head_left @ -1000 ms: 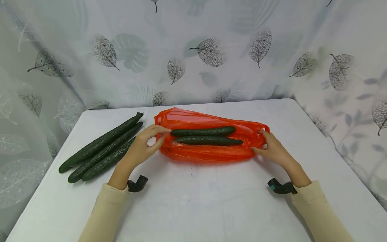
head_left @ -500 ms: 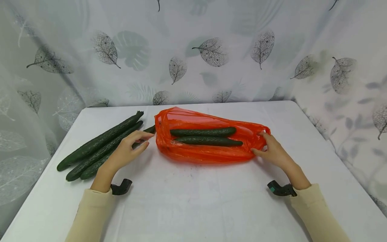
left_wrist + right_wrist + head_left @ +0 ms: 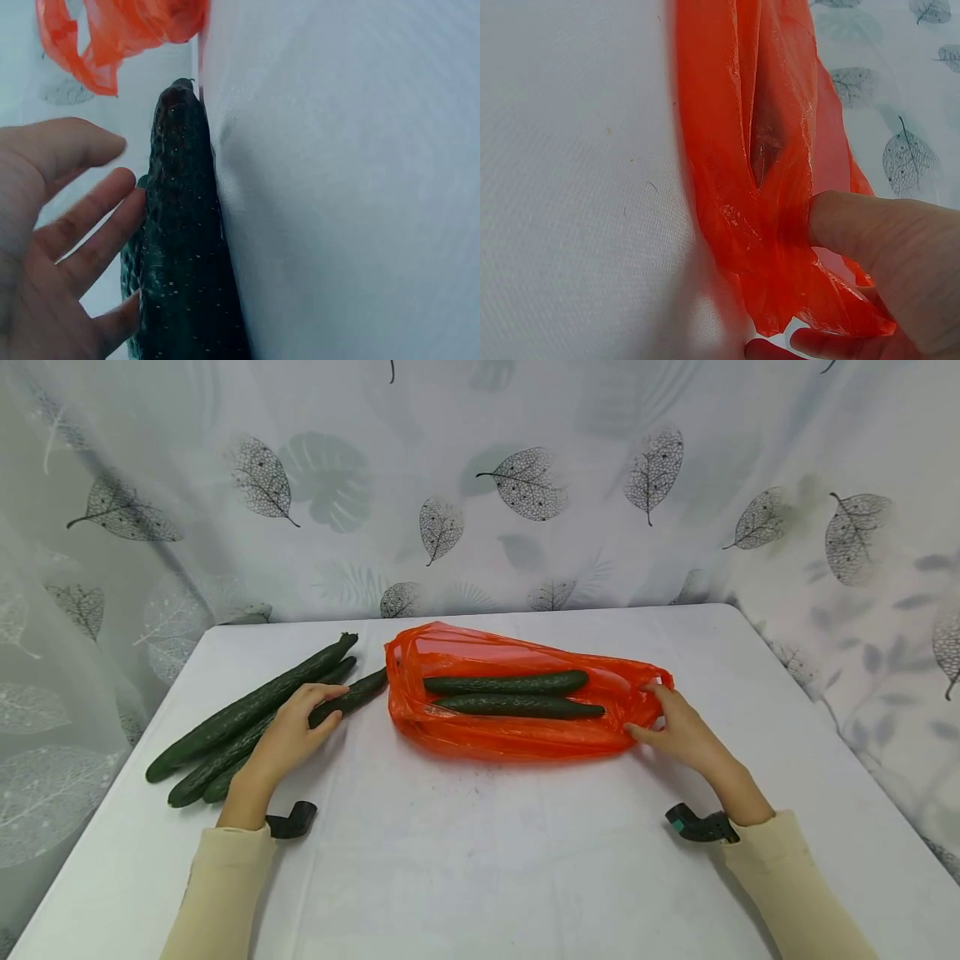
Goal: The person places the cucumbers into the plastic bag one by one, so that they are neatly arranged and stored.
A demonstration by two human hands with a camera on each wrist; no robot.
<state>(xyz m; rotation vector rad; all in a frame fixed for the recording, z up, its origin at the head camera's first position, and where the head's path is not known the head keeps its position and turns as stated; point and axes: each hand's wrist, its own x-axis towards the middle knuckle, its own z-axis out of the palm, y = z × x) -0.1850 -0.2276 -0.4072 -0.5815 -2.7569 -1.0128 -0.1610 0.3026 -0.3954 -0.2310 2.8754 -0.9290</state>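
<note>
My left hand (image 3: 288, 739) is over the nearest of three dark green cucumbers (image 3: 251, 710) on the left. In the left wrist view its fingertips touch or nearly touch the side of that cucumber (image 3: 187, 247), with the fingers (image 3: 105, 232) only loosely bent. The cucumber's far end (image 3: 367, 687) points at an orange-red plastic bag (image 3: 487, 745). Two more cucumbers (image 3: 517, 706) lie side by side in the bag's opening. At the bag's right end my right hand (image 3: 686, 739) pinches the plastic; the right wrist view shows the thumb (image 3: 840, 225) pressing on it.
A white-covered table (image 3: 480, 877) carries everything. Behind and beside it hangs a curtain (image 3: 337, 485) printed with leaves. A dark camera mount (image 3: 292, 820) sits at the left wrist, another camera mount (image 3: 701, 824) at the right.
My left hand has let go of the bag's left edge and moved left onto the nearest cucumber, whose far end now lies closer to the bag. My right hand has stayed on the bag.
</note>
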